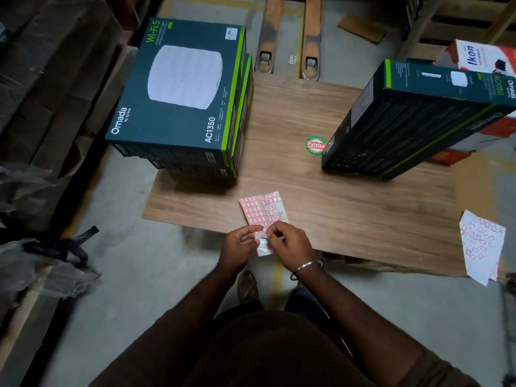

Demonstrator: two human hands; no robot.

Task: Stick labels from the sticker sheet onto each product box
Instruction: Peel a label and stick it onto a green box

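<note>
Sticker sheet [262, 212] lies at the near edge of the wooden board [349, 202], its lower end lifted between both hands. Left hand [240, 244] pinches the sheet's bottom edge with curled fingers; right hand [290, 241], a bangle [307, 266] on its wrist, nips at a label there with thumb and forefinger. A stack of boxes [178, 96] sits far left on the board, another box [413, 121] far right. A used sheet [481, 244] lies at the right edge.
</note>
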